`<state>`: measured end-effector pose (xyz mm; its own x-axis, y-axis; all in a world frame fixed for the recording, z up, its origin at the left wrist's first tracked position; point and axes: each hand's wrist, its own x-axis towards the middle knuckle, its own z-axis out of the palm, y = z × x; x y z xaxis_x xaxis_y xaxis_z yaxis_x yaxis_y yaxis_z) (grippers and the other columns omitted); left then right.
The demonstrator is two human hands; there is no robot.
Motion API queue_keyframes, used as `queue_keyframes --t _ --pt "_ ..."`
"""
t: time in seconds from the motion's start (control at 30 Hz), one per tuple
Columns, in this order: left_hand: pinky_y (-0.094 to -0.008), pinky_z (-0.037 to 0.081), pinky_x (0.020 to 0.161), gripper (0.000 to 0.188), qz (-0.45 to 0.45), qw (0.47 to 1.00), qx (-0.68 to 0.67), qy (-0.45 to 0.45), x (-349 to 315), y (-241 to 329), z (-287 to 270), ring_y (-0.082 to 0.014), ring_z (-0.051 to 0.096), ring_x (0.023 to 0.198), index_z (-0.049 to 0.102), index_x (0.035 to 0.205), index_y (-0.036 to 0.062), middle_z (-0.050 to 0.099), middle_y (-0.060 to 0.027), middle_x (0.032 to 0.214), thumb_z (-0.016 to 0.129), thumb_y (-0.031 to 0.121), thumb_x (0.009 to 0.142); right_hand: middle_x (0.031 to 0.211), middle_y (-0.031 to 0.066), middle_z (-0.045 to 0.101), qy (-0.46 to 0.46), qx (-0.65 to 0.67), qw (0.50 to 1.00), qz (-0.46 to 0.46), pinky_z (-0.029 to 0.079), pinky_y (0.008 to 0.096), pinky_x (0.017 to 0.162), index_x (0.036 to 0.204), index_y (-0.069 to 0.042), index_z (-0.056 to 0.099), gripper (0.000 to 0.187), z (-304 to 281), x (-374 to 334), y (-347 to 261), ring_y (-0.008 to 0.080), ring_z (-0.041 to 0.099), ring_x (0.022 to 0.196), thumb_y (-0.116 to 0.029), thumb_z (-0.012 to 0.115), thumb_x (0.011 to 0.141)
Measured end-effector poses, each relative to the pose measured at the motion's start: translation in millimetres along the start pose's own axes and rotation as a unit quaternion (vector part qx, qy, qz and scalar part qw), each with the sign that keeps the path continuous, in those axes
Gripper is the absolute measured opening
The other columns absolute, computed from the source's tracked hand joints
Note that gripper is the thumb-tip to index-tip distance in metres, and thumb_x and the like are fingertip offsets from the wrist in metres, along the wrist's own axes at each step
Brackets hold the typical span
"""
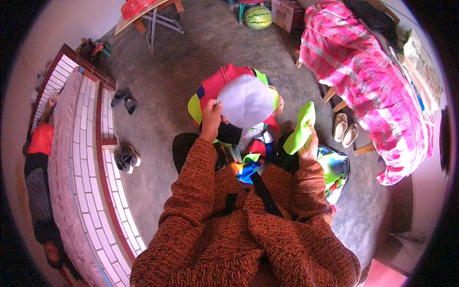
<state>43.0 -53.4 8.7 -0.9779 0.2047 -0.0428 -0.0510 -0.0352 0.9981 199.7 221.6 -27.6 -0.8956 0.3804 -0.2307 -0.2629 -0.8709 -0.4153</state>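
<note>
My left hand [211, 118] has its fingers closed on the edge of a pale, rounded piece of cloth [246, 99]. Off to the right, my right hand [310, 143] grips a bright yellow-green piece of cloth [301, 126], which sticks up from the fingers. Behind the pale cloth lies a heap of red and yellow-green fabric [217, 86], partly covered by it. Between my knees are multicoloured cloth scraps [248, 165], in blue, orange and green. Beside my right forearm stands a bag or basket of bright fabric pieces [333, 167].
On the left runs a white-brick raised bed platform [88, 158] with dark shoes [126, 159] near its foot. A pink checked cover [354, 71] drapes furniture at the right, pale shoes [345, 130] beneath. A watermelon [258, 17] and a folding-leg table [153, 21] are at the back.
</note>
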Motion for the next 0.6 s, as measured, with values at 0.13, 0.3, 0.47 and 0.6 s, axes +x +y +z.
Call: queue_keyframes --t 0.13,0.3,0.47,0.6 --pt "-0.0239 0.045 0.042 0.016 0.028 0.999 -0.035 0.005 -5 -8 3 -0.0092 0.049 0.047 0.048 0.1 -0.0019 0.055 -0.0082 0.082 0.049 0.0 0.083 0.093 0.0058 0.059 -0.012 -0.004 1.0 -0.006 0.05 0.0295 0.072 0.11 -0.007 0.05 0.027 -3 4 0 0.0188 0.059 0.08 -0.022 0.053 0.088" --pt "-0.0217 0.044 0.04 0.028 0.05 0.997 -0.05 0.035 -9 -6 7 -0.0082 0.048 0.047 0.044 0.107 -0.0008 0.055 -0.0091 0.089 0.051 -0.004 0.08 0.094 0.0065 0.059 -0.008 -0.024 1.0 0.002 0.049 0.0306 0.074 0.112 -0.006 0.05 0.029 0 2 3 0.0193 0.058 0.081 -0.022 0.053 0.088" --pt "-0.0309 0.049 0.059 0.034 0.123 0.974 0.122 0.146 -14 -8 3 -0.0193 0.057 0.068 0.045 0.107 0.0013 0.055 -0.0135 0.104 0.055 -0.004 0.075 0.094 0.0061 0.059 0.005 -0.043 0.999 -0.008 0.049 0.0304 0.074 0.112 -0.007 0.05 0.029 0 2 3 0.0187 0.058 0.081 -0.022 0.052 0.088" --pt "-0.0431 0.04 0.087 0.041 0.302 0.862 0.361 0.19 -13 9 12 -0.0321 0.051 0.1 0.047 0.108 0.0041 0.053 -0.0173 0.113 0.061 0.0 0.07 0.096 0.0065 0.06 -0.006 -0.046 0.999 -0.007 0.05 0.0301 0.074 0.111 -0.006 0.051 0.03 -3 3 4 0.0189 0.059 0.083 -0.024 0.054 0.088"
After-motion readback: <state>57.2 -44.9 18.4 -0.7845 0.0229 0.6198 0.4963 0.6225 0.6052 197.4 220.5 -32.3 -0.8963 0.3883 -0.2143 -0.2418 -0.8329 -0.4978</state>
